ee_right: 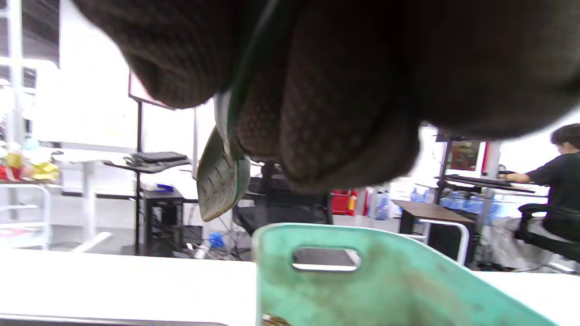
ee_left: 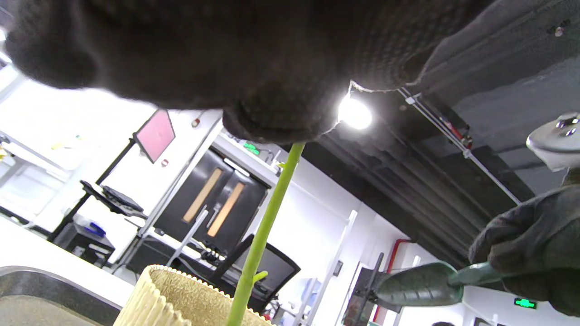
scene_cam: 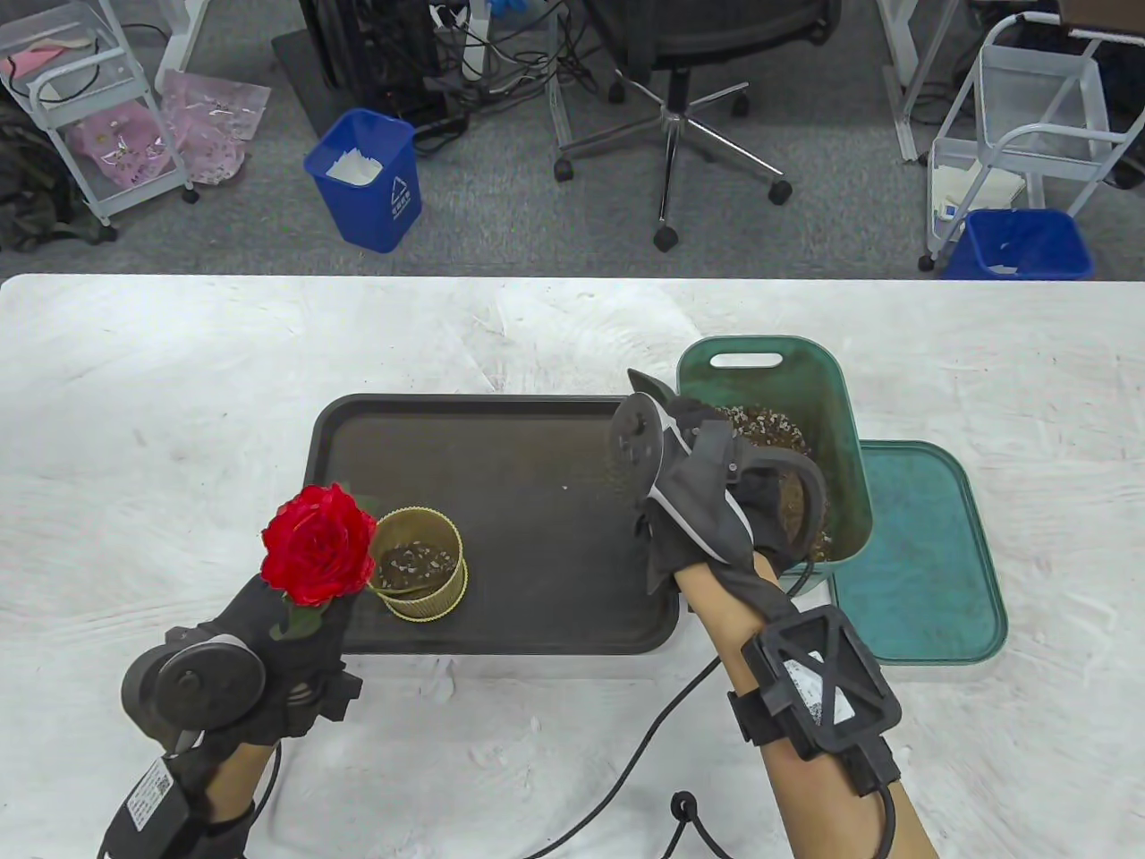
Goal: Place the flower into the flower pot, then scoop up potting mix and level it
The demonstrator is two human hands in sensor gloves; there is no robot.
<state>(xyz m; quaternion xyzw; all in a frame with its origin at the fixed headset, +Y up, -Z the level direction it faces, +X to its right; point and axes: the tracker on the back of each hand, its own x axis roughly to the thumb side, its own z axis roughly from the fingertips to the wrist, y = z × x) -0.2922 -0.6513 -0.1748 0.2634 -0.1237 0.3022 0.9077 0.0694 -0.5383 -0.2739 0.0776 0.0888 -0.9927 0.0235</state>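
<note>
My left hand (scene_cam: 291,626) pinches the green stem of a red rose (scene_cam: 318,544) at the tray's front left. The stem (ee_left: 263,226) runs down inside the ribbed gold flower pot (scene_cam: 419,565), which holds a little potting mix; my left hand (ee_left: 272,113) grips the stem from above. My right hand (scene_cam: 707,483) is over the near end of the green bin (scene_cam: 845,447) of potting mix (scene_cam: 769,425), gripping a green scoop. The scoop's blade (ee_right: 221,181) hangs above the bin's handle wall (ee_right: 362,285), and the scoop (ee_left: 421,285) also shows beside my right hand (ee_left: 534,249).
The pot stands on a dark tray (scene_cam: 537,501) in the middle of the white table. The bin's green lid (scene_cam: 926,573) lies to its right. A black cable (scene_cam: 644,761) trails over the table's front. A chair and blue bins stand on the floor beyond.
</note>
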